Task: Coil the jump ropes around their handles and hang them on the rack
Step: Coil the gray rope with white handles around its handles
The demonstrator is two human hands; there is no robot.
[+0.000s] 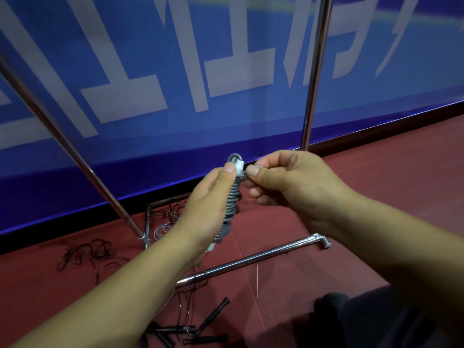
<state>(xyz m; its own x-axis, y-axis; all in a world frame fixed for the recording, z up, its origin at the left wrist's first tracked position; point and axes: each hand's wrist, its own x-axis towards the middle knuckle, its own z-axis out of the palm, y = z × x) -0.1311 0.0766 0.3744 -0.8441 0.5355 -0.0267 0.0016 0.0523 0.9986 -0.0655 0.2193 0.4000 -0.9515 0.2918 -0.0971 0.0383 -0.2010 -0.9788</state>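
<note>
Gripping the coiled grey jump rope (231, 204), left hand (203, 209) steadies it; right hand (288, 187) pinches its springy, light loose end.

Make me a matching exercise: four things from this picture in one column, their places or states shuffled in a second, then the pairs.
Things:
1. grey jump rope
2. black handles
3. loose chrome bar
4. upright chrome pole

Places or states:
A. stands before the blue banner
B. lies flat on the red floor, behind the forearms
C. coiled, held in the hands
D. lie tangled at the bottom edge

Pairs: 1-C, 2-D, 3-B, 4-A
</note>
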